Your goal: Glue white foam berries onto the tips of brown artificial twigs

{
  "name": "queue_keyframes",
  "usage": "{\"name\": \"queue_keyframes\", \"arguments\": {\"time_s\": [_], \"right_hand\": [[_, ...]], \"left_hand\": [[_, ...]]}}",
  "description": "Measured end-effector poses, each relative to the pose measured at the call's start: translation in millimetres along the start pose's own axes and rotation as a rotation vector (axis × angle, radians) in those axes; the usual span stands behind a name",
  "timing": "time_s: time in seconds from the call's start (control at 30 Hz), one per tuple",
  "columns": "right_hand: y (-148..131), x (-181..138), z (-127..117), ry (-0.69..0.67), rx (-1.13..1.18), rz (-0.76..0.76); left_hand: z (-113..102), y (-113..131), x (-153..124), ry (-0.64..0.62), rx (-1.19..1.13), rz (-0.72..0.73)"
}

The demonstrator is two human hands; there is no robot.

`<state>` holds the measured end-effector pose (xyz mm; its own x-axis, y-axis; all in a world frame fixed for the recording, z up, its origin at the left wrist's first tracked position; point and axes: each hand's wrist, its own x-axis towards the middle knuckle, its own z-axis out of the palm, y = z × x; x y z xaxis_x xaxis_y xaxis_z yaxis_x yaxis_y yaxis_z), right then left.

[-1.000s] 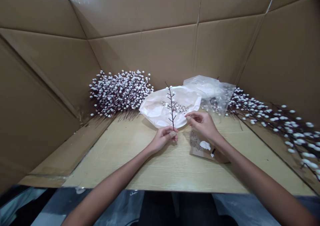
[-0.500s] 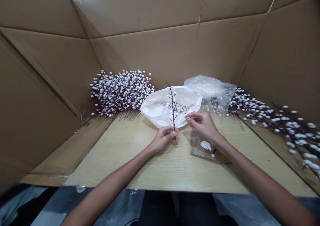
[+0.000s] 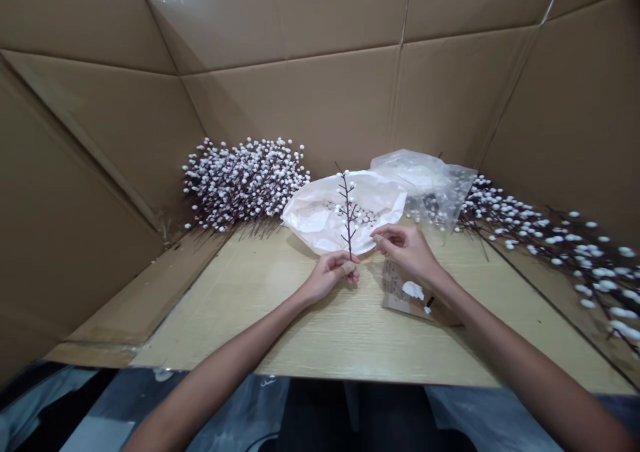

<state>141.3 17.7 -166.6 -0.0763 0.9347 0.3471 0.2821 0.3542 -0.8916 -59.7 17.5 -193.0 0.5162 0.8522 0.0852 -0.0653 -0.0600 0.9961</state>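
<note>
My left hand (image 3: 331, 275) pinches the bottom of a thin dark twig (image 3: 347, 212) that stands upright, with a few small white beads on its side shoots. Just to its right, my right hand (image 3: 407, 249) hovers with thumb and forefinger pressed together, on something too small to make out. Behind the twig lies a white plastic bag (image 3: 320, 215) opened flat with loose white beads (image 3: 367, 217) on it. Under my right wrist sits a small clear packet (image 3: 400, 292) with white bits in it.
A heap of beaded twigs (image 3: 240, 182) lies at the back left, another spread of beaded twigs (image 3: 545, 239) along the right. A crumpled clear bag (image 3: 430, 182) sits behind the white one. Cardboard walls (image 3: 325, 99) enclose the wooden tabletop (image 3: 320, 332).
Both hands stay almost where they were. The twig leans slightly differently, and the camera has shifted a little.
</note>
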Motion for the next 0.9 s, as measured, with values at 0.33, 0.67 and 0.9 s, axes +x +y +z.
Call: {"name": "queue_keyframes", "arguments": {"time_s": [0.33,0.67,0.9], "right_hand": [[-1.6,-0.9,-1.0,-0.006,-0.012,0.0],[3.1,-0.4,-0.4,0.006,-0.037,-0.017],[-1.0,0.7,-0.7,0.037,-0.05,-0.016]], "left_hand": [[1.5,2.9,-1.5,0.006,-0.005,-0.007],[-1.2,-0.7,-0.3,-0.017,0.006,0.018],[-0.7,0.5,-0.4,-0.012,0.012,0.011]]}}
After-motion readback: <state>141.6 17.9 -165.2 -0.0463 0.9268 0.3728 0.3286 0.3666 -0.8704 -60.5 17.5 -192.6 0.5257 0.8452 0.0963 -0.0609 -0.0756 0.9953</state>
